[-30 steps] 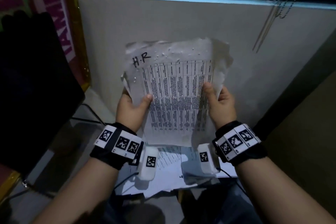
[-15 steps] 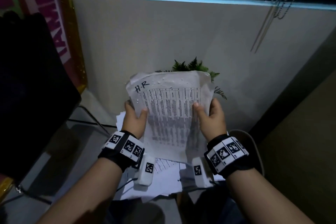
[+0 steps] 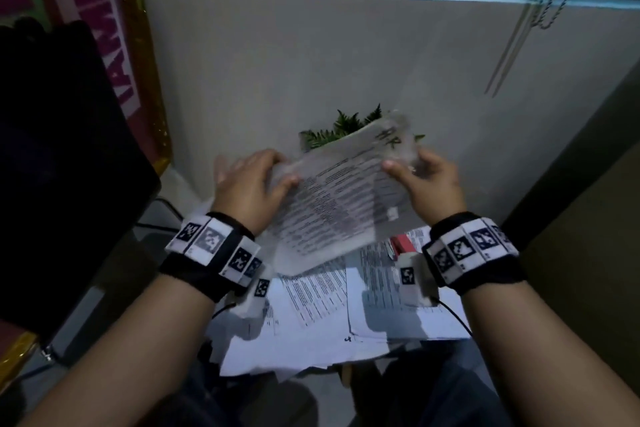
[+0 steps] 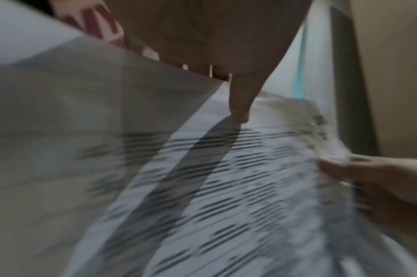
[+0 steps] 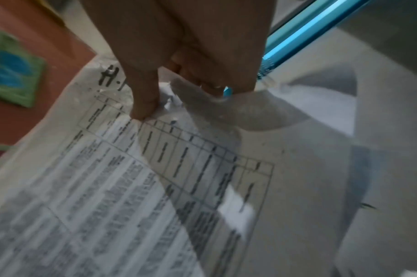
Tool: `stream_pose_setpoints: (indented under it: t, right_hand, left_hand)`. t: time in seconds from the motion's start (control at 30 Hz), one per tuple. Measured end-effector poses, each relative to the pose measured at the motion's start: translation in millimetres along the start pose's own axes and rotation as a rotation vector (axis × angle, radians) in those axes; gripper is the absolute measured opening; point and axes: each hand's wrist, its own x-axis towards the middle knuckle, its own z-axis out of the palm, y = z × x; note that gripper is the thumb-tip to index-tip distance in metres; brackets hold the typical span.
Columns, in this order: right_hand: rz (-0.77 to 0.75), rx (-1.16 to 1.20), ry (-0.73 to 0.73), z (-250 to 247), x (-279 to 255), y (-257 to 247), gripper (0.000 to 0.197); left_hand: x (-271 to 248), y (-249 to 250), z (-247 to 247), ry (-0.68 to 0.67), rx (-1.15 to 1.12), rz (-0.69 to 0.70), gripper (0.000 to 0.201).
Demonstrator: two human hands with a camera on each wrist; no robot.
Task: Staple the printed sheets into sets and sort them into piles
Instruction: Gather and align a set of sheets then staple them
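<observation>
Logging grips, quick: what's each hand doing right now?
Left hand: holds the sheet by its left edge.
Right hand: pinches the sheet's top corner.

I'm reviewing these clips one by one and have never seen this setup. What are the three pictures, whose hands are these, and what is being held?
No machine here: a person wears one camera on the head and one on each wrist. The head view looks down at both hands; the wrist views look along the fingers. The left hand and right hand hold a printed sheet marked "H.R" by its sides, thumbs on top. Below lie loose printed sheets and a partly hidden red object. A green plant stands behind.
</observation>
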Motion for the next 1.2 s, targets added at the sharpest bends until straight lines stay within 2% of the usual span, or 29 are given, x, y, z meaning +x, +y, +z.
stream_pose_setpoints:
  t: [0.07,0.1,0.13,0.2,0.23,0.3,0.37,0.43,0.5,0.53,0.6,0.73,0.8,0.9,1.03,1.13,1.2]
  right_hand:
    - [0.025,0.133,0.022,-12.9,-0.1,12.0,0.026]
    - [0.026,0.163,0.031,-18.4,-1.3,18.1,0.013]
    - [0.039,0.192,0.039,-22.6,-4.3,22.3,0.007]
    - [0.080,0.235,0.044,-26.1,-7.0,36.4,0.008]
    - [0.111,0.250,0.046,-25.6,-9.0,40.9,0.008]
    - [0.138,0.266,0.041,-21.1,-12.7,50.1,0.007]
    - [0.186,0.260,0.021,-14.5,-18.8,58.4,0.011]
    - [0.232,0.209,-0.005,-3.7,-25.3,74.8,0.019]
    - [0.296,0.125,-0.041,7.8,-31.0,90.3,0.038]
    - [0.305,0.116,-0.045,11.8,-31.6,95.1,0.036]
    - [0.285,0.092,-0.018,16.6,-29.8,100.3,0.011]
    - [0.253,0.104,0.043,17.8,-22.2,99.6,0.009]
    - [0.224,0.104,0.030,18.2,-20.2,100.0,0.016]
    - [0.276,0.145,-0.009,19.3,-21.5,105.8,0.014]
    - [0.331,0.179,-0.034,25.7,-21.4,111.1,0.016]
    - [0.317,0.169,0.015,29.8,-18.6,113.4,0.021]
    - [0.321,0.157,0.062,31.1,-16.0,114.0,0.014]
  left_hand:
    - [-10.8,-22.5,-8.9,0.112,0.187,-0.204,0.042]
    - [-16.8,-39.3,-10.6,0.179,0.205,-0.295,0.056]
    - [-22.3,-54.4,-11.2,0.232,0.126,-0.379,0.073]
    - [-29.7,-74.8,-8.4,0.262,-0.320,-0.474,0.099]
    - [-32.0,-78.4,-4.7,0.243,-0.570,-0.504,0.101]
    - [-37.0,-78.3,6.0,0.189,-0.791,-0.560,0.084]
    - [-42.0,-76.7,18.1,0.186,-0.768,-0.604,0.073]
    - [-49.3,-82.1,34.6,0.164,-0.733,-0.657,0.073]
    - [-57.7,-88.1,51.8,0.107,-0.679,-0.710,0.071]
    - [-60.3,-89.9,58.9,0.094,-0.645,-0.732,0.067]
    - [-61.5,-91.2,69.2,0.123,-0.596,-0.748,0.057]
    - [-53.8,-99.3,75.3,0.220,-0.647,-0.793,0.038]
    - [-52.5,-101.0,75.4,0.216,-0.697,-0.793,0.036]
    - [-50.7,-100.4,73.6,0.222,-0.769,-0.788,0.032]
    - [-49.3,-103.5,76.4,0.178,-0.666,-0.787,0.038]
    - [-46.9,-105.4,79.6,0.183,-0.670,-0.807,0.038]
    - [-44.8,-106.8,81.7,0.188,-0.667,-0.804,0.038]
